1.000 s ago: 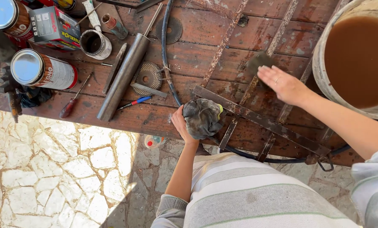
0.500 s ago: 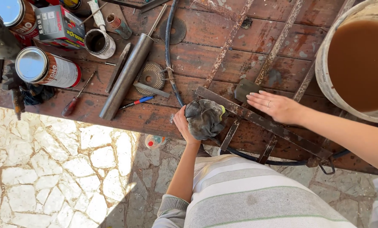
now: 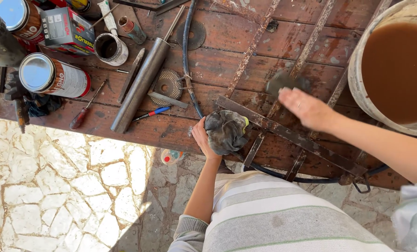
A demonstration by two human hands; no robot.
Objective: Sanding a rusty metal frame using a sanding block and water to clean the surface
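Note:
A rusty metal frame [image 3: 306, 142] of flat bars lies across the worn wooden table [image 3: 227, 32]. My left hand [image 3: 201, 137] is at the table's near edge, closed around a crumpled dark grey rag [image 3: 224, 132] that rests against the end of a flat bar. My right hand [image 3: 307, 108], blurred by motion, reaches over the frame with its fingertips on a dark pad [image 3: 284, 81], which it presses against a rusty bar.
A large bucket [image 3: 357, 93] of brown liquid stands at the right. At the left are paint cans [image 3: 54, 77], a small tin [image 3: 110, 49], a box [image 3: 66, 25], a steel tube [image 3: 141, 86], a wire disc [image 3: 167, 84], a screwdriver [image 3: 82, 114], a blue pen [image 3: 150, 113] and a black hose [image 3: 186, 56]. Stone paving [image 3: 54, 186] lies below.
My right hand and the dark pad slid down along the frame toward me, then back up and to the right. My left hand has stayed put with the rag.

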